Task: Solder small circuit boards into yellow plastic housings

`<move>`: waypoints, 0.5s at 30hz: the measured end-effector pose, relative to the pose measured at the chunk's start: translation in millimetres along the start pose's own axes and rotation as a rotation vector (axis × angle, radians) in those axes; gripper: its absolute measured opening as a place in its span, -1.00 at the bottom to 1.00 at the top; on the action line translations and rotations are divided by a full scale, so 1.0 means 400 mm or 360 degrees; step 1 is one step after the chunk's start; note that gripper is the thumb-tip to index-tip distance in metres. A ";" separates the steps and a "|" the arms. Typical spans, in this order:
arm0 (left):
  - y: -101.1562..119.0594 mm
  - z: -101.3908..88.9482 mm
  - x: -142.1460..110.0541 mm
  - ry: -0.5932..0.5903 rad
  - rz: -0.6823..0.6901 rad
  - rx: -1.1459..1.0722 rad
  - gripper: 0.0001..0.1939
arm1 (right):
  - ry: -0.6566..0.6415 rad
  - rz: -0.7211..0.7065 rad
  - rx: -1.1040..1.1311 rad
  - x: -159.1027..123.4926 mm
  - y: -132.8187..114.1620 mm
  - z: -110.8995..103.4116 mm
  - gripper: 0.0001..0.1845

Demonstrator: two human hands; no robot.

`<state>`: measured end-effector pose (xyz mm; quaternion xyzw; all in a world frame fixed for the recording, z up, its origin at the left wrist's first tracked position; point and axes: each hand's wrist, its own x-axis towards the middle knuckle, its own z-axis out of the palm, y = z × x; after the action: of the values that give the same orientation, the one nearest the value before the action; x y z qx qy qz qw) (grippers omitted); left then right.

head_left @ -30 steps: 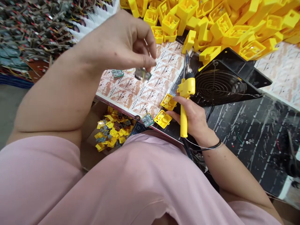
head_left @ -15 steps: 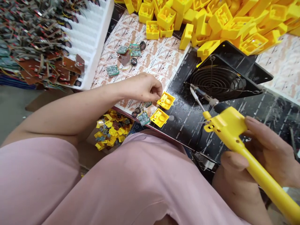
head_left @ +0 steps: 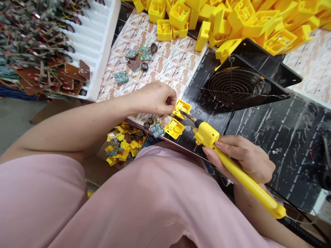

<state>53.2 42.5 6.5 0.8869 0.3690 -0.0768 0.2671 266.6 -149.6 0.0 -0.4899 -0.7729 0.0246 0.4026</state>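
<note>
The table (head_left: 258, 134) carries a fan (head_left: 241, 81), yellow boxes (head_left: 219, 24), two shells (head_left: 174, 128) and circuit boards (head_left: 157, 130)

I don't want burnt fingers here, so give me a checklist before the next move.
1. Right hand gripping the yellow soldering iron: ok.
2. Iron's tip at the upper yellow housing: ok; contact unclear.
3. Left hand well clear of the tip: not ok, fingertips very near.
4. Lower yellow housing open side up: ok.
5. Fan running: cannot tell.

One soldering iron (head_left: 207, 133), two yellow shells (head_left: 174, 128) close by, one black fan (head_left: 234, 86), one white foam tray (head_left: 101, 43)
</note>
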 end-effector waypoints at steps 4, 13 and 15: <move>0.010 -0.004 0.002 -0.0047 -0.0060 0.0065 -0.81 | -0.0038 -0.0078 -0.0042 0.006 0.003 0.007 -0.64; 0.025 -0.005 0.010 -0.0041 -0.0105 0.0182 -0.85 | -0.0241 -0.0056 0.0017 0.041 -0.018 -0.029 -0.70; 0.018 -0.003 0.013 -0.0022 -0.0062 0.0175 -0.85 | -0.0223 0.0122 -0.0027 0.033 -0.018 -0.044 -0.78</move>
<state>61.8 42.1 8.7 0.8923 0.3796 -0.1083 0.2191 270.1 -149.3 22.7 -0.5195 -0.7800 0.0676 0.3422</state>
